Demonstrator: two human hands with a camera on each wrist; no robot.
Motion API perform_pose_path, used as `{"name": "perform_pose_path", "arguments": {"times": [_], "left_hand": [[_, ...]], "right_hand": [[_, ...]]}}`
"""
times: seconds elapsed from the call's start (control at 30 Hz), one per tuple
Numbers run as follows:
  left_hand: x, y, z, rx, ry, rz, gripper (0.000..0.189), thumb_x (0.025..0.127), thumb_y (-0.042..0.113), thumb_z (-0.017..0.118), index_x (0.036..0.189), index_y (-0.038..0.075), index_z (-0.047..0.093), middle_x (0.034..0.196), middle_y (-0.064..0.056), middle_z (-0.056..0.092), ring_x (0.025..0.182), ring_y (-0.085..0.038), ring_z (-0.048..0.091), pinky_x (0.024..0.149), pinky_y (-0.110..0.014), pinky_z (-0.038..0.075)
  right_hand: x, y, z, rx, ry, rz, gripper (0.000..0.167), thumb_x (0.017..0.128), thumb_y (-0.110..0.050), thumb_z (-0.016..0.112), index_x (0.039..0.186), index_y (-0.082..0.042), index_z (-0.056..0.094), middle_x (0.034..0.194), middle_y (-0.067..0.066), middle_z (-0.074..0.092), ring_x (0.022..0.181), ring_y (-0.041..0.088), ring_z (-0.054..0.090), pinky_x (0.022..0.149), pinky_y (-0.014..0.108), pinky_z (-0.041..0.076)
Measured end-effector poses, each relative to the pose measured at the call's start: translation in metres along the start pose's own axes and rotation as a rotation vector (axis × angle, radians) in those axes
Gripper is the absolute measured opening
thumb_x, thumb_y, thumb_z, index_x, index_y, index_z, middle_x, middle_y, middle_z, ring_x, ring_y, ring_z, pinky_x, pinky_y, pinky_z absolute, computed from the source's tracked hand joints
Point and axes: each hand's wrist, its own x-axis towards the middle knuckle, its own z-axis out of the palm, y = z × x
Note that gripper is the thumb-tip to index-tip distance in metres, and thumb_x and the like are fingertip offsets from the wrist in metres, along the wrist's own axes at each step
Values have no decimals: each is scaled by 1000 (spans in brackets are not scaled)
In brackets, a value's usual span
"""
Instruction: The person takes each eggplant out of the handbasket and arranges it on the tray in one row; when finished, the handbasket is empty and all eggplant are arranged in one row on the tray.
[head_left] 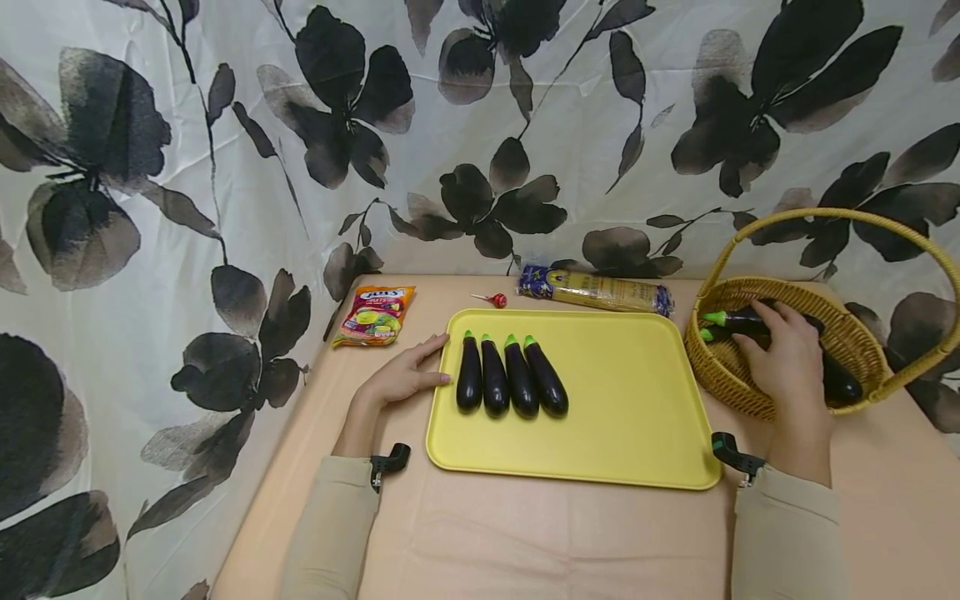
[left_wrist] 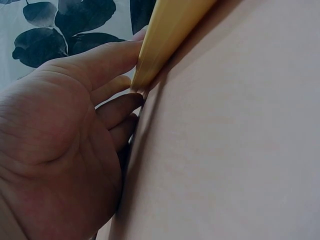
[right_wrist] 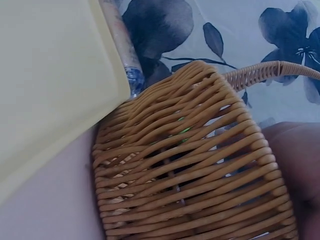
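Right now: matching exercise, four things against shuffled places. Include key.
1. Left hand
2. Right hand
3. Yellow tray
4. Lollipop

A. Under four eggplants
B. Between the colourful bag and the long packet
C. At the tray's left edge
D. Inside the wicker basket

Pairs: 1-C, 2-D, 3-A, 4-B

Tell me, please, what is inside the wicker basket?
Inside the basket there are dark eggplants, two showing green stem ends. The right grip covers part of them, so their exact number and the bottom beneath them cannot be seen.
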Motion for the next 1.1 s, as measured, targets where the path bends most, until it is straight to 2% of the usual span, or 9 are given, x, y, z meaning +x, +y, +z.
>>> {"name": "perform_pose_path", "arguments": {"times": [0.2,0.47,0.7,0.9,1.03,1.1], "left_hand": [[-1,1,0,4,2,6,82,94,42,76,164,30,35,174,1,21,163,-24,10,133,-51,7],[-2,2,0,0,5,29,82,94,40,77,164,27,35,174,1,22,163,-24,10,133,-51,8],[-1,-1,0,-3,3,22,82,94,41,77,164,28,35,174,1,22,163,-24,9,133,-51,7],[0,-3,0,-6,3,24,82,94,42,76,164,29,35,174,1,22,163,-25,9,133,-52,7],[0,-3,0,-10,2,28,82,94,41,77,164,28,35,174,2,22,163,-25,9,133,-52,7],[1,-3,0,-10,1,28,83,94,41,77,164,28,35,174,2,22,163,-24,9,133,-52,7]], "right_hand": [[0,6,2,-65,-53,-12,67,108,-26,57,164,-4,27,166,38,16,150,64,15,117,81,14],[-1,5,2,-71,-80,64,68,110,-35,51,165,-5,25,165,36,20,145,67,15,115,81,13],[-1,5,1,-66,-89,76,72,109,-34,54,165,-2,21,160,42,18,148,66,7,121,77,1],[-1,5,0,-70,-106,64,75,109,-35,53,166,-6,15,166,38,8,145,68,16,115,82,16],[-1,5,-2,-98,-103,52,71,109,-33,52,166,-5,18,171,32,0,143,67,12,113,82,12],[-1,6,-3,-114,-111,62,69,110,-31,51,165,-5,20,170,32,2,139,68,13,109,82,11]]}}
